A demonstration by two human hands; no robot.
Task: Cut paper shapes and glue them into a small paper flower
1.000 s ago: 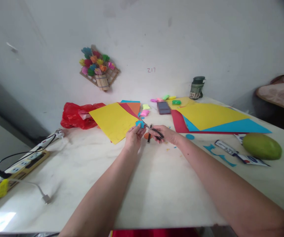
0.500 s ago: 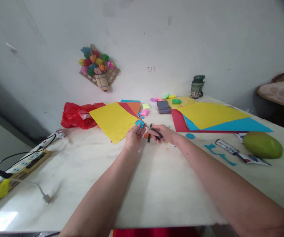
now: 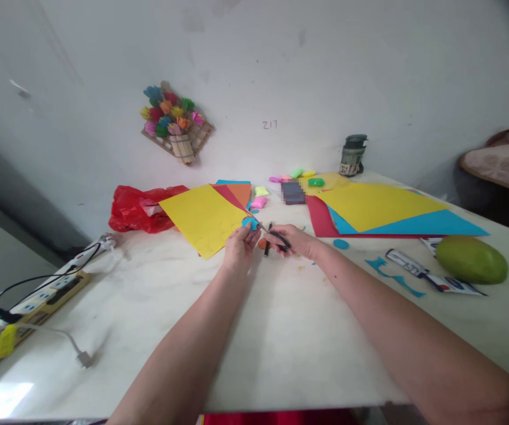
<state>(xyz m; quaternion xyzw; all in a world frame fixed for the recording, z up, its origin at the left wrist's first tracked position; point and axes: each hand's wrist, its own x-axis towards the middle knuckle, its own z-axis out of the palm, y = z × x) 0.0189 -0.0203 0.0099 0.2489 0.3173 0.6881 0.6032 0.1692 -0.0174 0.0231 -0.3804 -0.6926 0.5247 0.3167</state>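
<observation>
Between the fingers of my left hand [image 3: 239, 245] is a small piece of blue paper [image 3: 249, 222]. My right hand [image 3: 293, 241] is closed around the black handles of a pair of scissors [image 3: 279, 238], whose blades point up and left, right beside the blue piece. Whether the blades touch the paper I cannot tell. Under and beside the scissors lie a dark pen-like stick [image 3: 267, 248] and an orange round piece [image 3: 262, 243], partly hidden. A blue paper disc [image 3: 341, 244] rests by my right wrist.
Yellow paper [image 3: 201, 218] and a red plastic bag [image 3: 143, 206] lie at the left. More coloured sheets [image 3: 382, 203], blue scraps [image 3: 393, 277], a tube [image 3: 451, 285] and a green fruit [image 3: 471, 260] are at the right. A power strip [image 3: 37, 313] runs along the left edge.
Both hands stay in nearly the same place, still holding the blue paper and the scissors. The scissor blades have shifted only very slightly; the view has moved a little.
</observation>
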